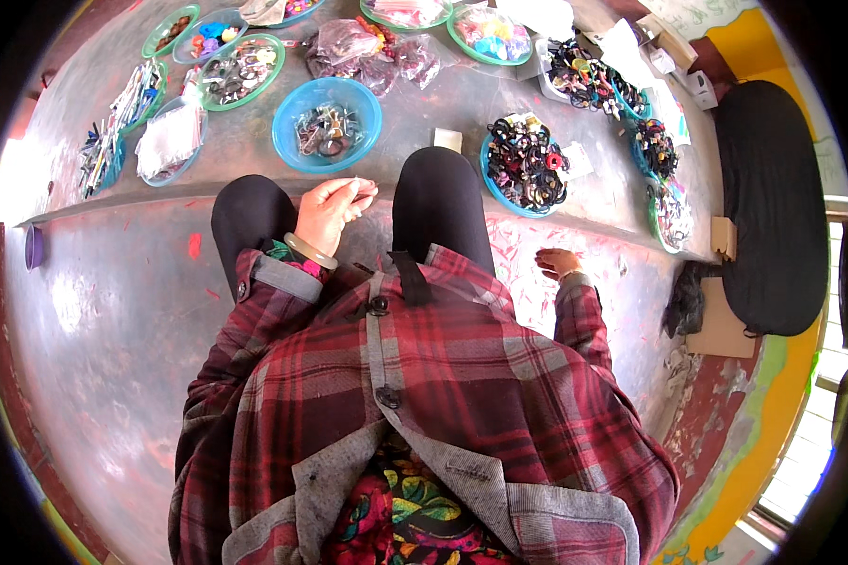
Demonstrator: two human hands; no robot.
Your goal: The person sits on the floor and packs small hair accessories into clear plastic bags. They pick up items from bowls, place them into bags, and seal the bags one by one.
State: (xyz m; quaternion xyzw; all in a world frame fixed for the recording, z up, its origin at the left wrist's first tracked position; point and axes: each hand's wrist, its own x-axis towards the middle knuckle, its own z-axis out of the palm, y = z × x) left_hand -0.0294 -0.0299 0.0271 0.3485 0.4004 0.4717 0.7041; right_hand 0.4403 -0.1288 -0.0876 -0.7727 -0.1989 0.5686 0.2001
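Note:
My left hand point(328, 217) is beside my left knee, its thumb and fingertips pinched together. Whatever the pinch may hold is too small to make out. In front of it stands a blue plastic bowl point(285, 141) with small metal pieces point(328, 130) heaped inside. My right hand point(558, 263) hangs low to the right of my right knee, fingers stretched out and slightly apart, with nothing seen in it. Nearest to that hand is a blue bowl point(487, 174) piled with dark hair ties point(526, 162).
A green bowl point(278, 71) of small items and a blue basin of white packets point(170, 141) stand left. Plastic bags point(372, 56) lie at the back. More hair ties point(584, 75) fill containers at right, near a black oval object point(768, 207). A purple cup point(34, 247) sits far left.

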